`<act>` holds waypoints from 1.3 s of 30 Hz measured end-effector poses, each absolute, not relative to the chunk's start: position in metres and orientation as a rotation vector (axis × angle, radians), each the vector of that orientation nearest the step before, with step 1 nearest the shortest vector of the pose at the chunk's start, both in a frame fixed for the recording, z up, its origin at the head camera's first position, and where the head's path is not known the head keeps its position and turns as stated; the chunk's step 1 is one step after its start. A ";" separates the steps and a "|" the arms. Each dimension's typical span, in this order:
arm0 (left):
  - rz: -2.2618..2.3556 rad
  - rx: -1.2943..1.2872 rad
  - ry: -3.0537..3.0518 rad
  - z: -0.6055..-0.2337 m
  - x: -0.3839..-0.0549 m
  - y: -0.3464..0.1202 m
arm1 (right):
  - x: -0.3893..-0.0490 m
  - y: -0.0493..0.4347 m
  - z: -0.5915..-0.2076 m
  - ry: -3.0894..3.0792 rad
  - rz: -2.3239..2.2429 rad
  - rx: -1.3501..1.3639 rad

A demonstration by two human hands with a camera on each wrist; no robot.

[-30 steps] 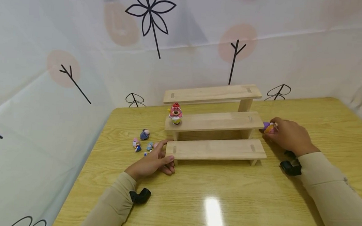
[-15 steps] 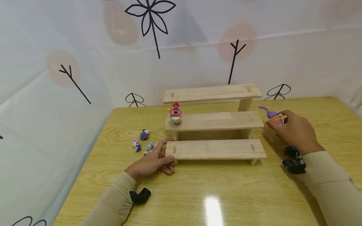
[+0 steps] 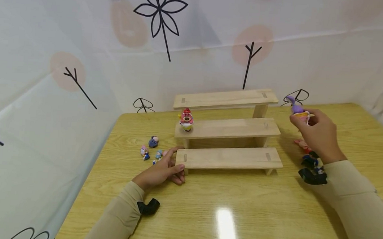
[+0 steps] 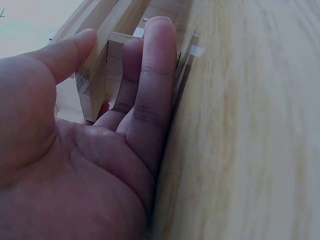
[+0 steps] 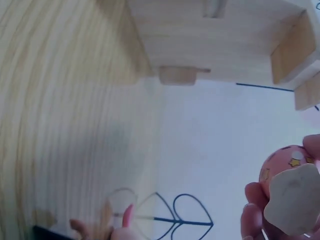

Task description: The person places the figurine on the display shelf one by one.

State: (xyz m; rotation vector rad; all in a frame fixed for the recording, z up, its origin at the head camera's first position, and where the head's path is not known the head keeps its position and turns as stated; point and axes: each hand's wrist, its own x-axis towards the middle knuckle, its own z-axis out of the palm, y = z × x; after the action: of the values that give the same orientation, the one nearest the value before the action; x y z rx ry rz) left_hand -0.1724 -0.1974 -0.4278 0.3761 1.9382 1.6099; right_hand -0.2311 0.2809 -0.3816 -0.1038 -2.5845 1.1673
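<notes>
In the head view a three-step wooden display shelf point(image 3: 230, 128) stands on the table. My left hand point(image 3: 159, 172) grips the left end of its lowest step, thumb on the board's edge. From the left wrist, the thumb lies against the board point(image 4: 92, 82) and the fingers point(image 4: 152, 95) reach underneath. My right hand point(image 3: 320, 135) pinches a small cup-shaped figurine point(image 3: 298, 109) above the table, right of the shelf. It has a purple top and a pink cup with stars; its pale base point(image 5: 295, 200) faces the right wrist camera. A pink bear figurine point(image 3: 186, 119) stands on the middle step's left end.
Several small figurines, among them a blue one point(image 3: 153, 141) and a pink-and-blue one point(image 3: 145, 152), lie left of the shelf, some partly behind the left hand. Below the right hand lie a pink-red figurine point(image 3: 302, 144) and dark blue ones point(image 3: 309, 161). A patterned white cloth point(image 3: 207, 62) hangs behind.
My right hand has lifted the purple-topped figurine from beside the middle step, up and to the right, uncovering figurines on the table. The left hand stays put.
</notes>
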 end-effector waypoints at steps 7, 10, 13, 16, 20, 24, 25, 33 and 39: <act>1.614 0.379 1.947 -0.425 -0.173 -0.199 | -0.228 0.275 -0.370 -2.479 1.396 -0.082; 1.609 0.383 1.945 -0.425 -0.173 -0.199 | -0.225 0.273 -0.365 -2.486 1.448 -0.072; 1.608 0.384 1.945 -0.425 -0.174 -0.200 | -0.222 0.270 -0.361 -2.464 1.499 -0.051; 1.611 0.382 1.951 -0.425 -0.174 -0.200 | -0.220 0.265 -0.357 -2.405 1.552 -0.013; 1.611 0.376 1.954 -0.423 -0.173 -0.200 | -0.216 0.256 -0.352 -2.342 1.609 0.032; 1.606 0.369 1.955 -0.422 -0.171 -0.201 | -0.212 0.248 -0.348 -2.326 1.674 0.082; 1.607 0.369 1.957 -0.421 -0.171 -0.201 | -0.211 0.246 -0.348 -2.327 1.698 0.100; 1.635 0.373 1.923 -0.428 -0.171 -0.200 | -0.207 0.233 -0.346 -2.185 2.104 0.255; 1.642 0.391 1.911 -0.431 -0.172 -0.199 | -0.210 0.215 -0.345 -1.794 2.608 0.482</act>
State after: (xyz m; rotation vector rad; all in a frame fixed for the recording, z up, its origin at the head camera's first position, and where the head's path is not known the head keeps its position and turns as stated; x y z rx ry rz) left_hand -0.1718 -0.1985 -0.4315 0.3909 1.9112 1.6422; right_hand -0.2097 0.2151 -0.3449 0.4825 -1.7943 2.6082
